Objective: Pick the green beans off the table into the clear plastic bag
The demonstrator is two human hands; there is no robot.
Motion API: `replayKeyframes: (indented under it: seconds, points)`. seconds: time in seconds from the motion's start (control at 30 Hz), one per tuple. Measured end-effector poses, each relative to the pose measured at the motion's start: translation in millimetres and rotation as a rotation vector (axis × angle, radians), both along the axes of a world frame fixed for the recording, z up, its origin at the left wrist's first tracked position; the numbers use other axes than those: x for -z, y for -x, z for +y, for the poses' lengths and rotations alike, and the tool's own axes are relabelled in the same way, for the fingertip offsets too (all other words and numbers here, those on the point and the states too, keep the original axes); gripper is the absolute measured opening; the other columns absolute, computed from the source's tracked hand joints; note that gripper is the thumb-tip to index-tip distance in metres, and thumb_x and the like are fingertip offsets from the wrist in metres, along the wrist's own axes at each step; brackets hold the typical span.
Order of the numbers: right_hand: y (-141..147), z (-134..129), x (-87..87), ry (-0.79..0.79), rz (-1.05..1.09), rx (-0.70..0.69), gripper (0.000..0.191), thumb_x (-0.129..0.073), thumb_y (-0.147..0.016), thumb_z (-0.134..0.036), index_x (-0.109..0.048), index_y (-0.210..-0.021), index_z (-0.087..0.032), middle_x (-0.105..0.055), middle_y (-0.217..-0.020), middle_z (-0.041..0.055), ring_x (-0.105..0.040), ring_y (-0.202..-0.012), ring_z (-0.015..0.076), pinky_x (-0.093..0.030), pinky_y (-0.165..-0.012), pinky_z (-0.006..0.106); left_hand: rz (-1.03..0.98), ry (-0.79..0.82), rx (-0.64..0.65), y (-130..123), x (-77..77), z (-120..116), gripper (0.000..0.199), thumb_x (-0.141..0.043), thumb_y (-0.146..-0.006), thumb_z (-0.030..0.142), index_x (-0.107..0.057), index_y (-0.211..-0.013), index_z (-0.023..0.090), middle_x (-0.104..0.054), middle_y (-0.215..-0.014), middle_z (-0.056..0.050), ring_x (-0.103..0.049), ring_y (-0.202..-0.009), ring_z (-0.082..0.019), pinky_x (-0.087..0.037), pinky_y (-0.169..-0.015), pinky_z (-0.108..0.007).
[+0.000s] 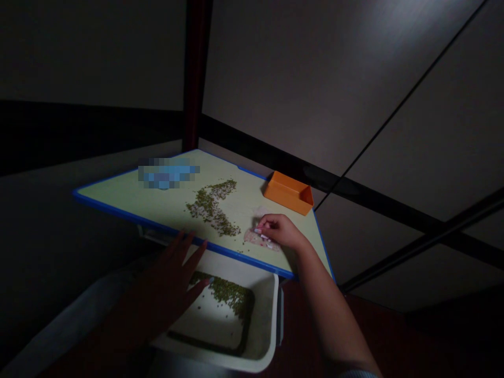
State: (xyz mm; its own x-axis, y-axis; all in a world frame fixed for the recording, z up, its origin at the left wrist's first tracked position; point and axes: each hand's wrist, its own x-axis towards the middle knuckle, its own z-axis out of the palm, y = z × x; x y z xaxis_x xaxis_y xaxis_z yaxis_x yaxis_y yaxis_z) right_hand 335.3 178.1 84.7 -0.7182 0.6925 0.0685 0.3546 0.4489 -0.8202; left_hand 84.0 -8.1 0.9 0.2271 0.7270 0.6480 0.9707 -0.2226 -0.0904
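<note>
Pale pink scrap (260, 239) lies at the lower right of the yellow cutting board (129, 197), and I have my right hand (281, 232) pinched closed on it. My left hand (165, 283) is spread fully open, holding nothing, its fingertips at the board's blue near edge, above a white tub (264, 315) of green seeds (224, 294).

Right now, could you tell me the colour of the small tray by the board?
The tray is orange in the head view.
</note>
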Motion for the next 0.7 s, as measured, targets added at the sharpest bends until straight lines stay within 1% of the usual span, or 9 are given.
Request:
replayKeyframes:
  seconds: [0.1,0.2,0.37,0.47,0.6,0.7]
  points:
    - [0.7,-0.4,0.8,-0.010,0.009,-0.009,0.029,-0.073,-0.075,-0.041,-0.067,-0.080,-0.013,-0.047,-0.056,-0.0055,-0.038,-0.051,0.0074,-0.027,-0.051,0.021,0.027,-0.018,-0.007,0.8,1.6,0.5,0.065,-0.046,-0.088,0.054,-0.051,-0.136,0.011,-0.053,-0.141,-0.023,-0.046,-0.134,-0.039,-0.049,-0.098,-0.052]
    - [1.9,-1.7,0.1,-0.044,0.019,-0.016,0.028,-0.072,-0.076,-0.039,-0.068,-0.083,-0.013,-0.047,-0.056,-0.0050,-0.038,-0.053,0.0080,-0.027,-0.052,0.021,0.026,-0.012,-0.020,0.9,2.7,0.6,0.065,-0.045,-0.088,0.055,-0.050,-0.137,0.013,-0.052,-0.141,-0.022,-0.045,-0.135,-0.038,-0.049,-0.098,-0.050]
    - [3.1,-4.2,-2.0,-0.063,0.009,-0.027,0.030,-0.070,-0.077,-0.040,-0.071,-0.087,-0.012,-0.047,-0.059,-0.0043,-0.037,-0.054,0.0083,-0.027,-0.053,0.022,0.031,-0.022,-0.018,0.9,4.5,0.8,0.068,-0.043,-0.089,0.057,-0.049,-0.138,0.011,-0.050,-0.143,-0.024,-0.043,-0.137,-0.039,-0.047,-0.099,-0.051]
    - [3.4,-4.7,-1.9,-0.052,0.004,-0.042,0.031,-0.070,-0.077,-0.042,-0.071,-0.087,-0.012,-0.046,-0.058,-0.0044,-0.037,-0.054,0.0084,-0.027,-0.053,0.022,0.026,-0.013,-0.025,0.9,4.1,1.2,0.068,-0.043,-0.088,0.058,-0.049,-0.139,0.013,-0.051,-0.143,-0.022,-0.044,-0.136,-0.038,-0.048,-0.099,-0.050]
    - [4.4,-5.2,-2.0,-0.013,-0.001,-0.071,0.034,-0.072,-0.076,-0.045,-0.071,-0.085,-0.013,-0.049,-0.058,-0.0038,-0.040,-0.053,0.0086,-0.029,-0.052,0.022,0.011,0.000,-0.019,-0.2,-0.2,0.5,0.062,-0.046,-0.088,0.051,-0.052,-0.136,0.013,-0.054,-0.140,-0.023,-0.049,-0.132,-0.040,-0.050,-0.095,-0.052]
    - [5.6,-5.9,-3.3,0.040,-0.017,-0.076,0.039,-0.075,-0.072,-0.051,-0.069,-0.080,-0.014,-0.052,-0.057,-0.0033,-0.043,-0.053,0.0088,-0.031,-0.052,0.022,-0.024,0.039,-0.015,-0.9,-3.1,-1.6,0.061,-0.048,-0.088,0.051,-0.052,-0.136,0.013,-0.052,-0.142,-0.022,-0.047,-0.133,-0.040,-0.050,-0.096,-0.053]
